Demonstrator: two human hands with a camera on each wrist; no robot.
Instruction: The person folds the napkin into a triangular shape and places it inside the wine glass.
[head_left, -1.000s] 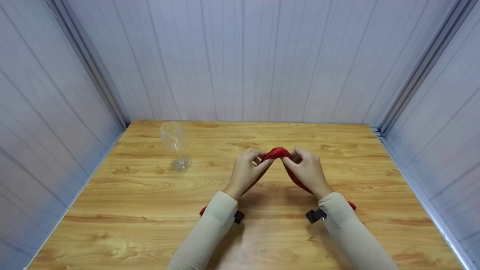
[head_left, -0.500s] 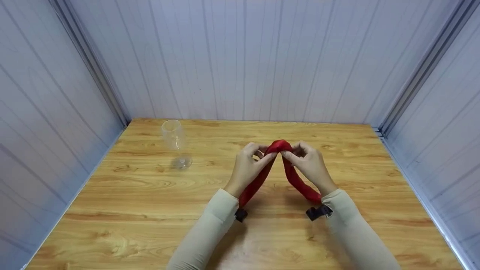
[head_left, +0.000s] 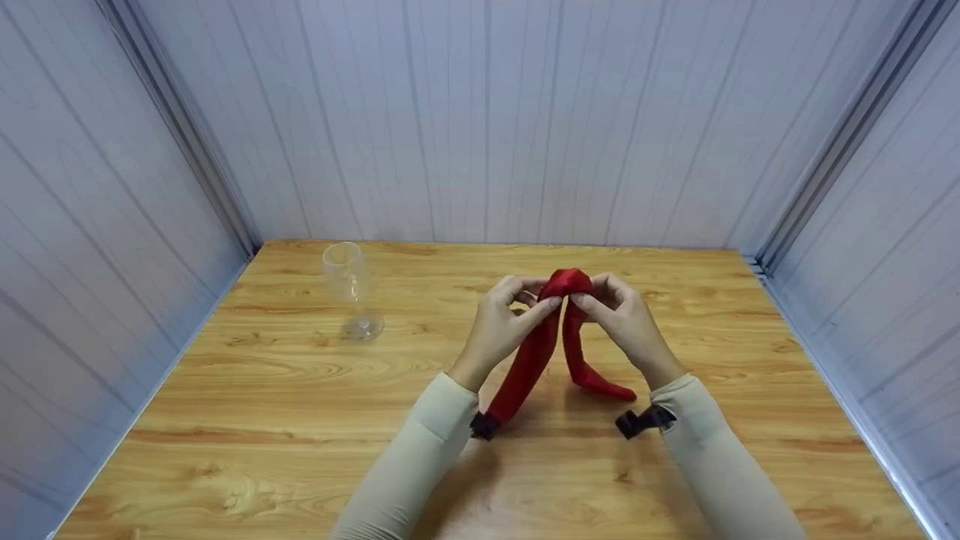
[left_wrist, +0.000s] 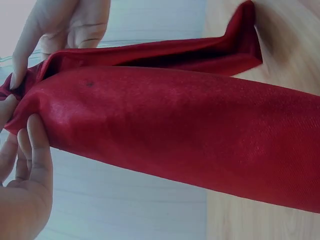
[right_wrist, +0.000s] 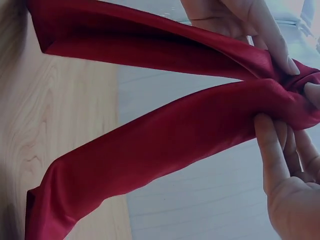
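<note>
A wooden table (head_left: 300, 420) with light grain fills the space between pale walls. 1 clear stemmed glass (head_left: 349, 289) stands upright on it near the far left corner. The lower ends of a red cloth (head_left: 536, 352) reach down to the tabletop near its middle.

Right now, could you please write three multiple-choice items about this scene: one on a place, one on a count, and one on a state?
1. Where does the clear glass stand on the wooden table?
A. far left
B. near right
C. in the middle

2. How many hands hold the red cloth?
A. none
B. one
C. two

3. How is the cloth?
A. spread flat
B. folded into a band, bent double at the top, ends hanging down
C. stuffed inside the glass

Answers:
1 A, it stands near the table's far left corner.
2 C, the left hand and the right hand both pinch the bend.
3 B, two strips hang from the fingers toward the table.
</note>
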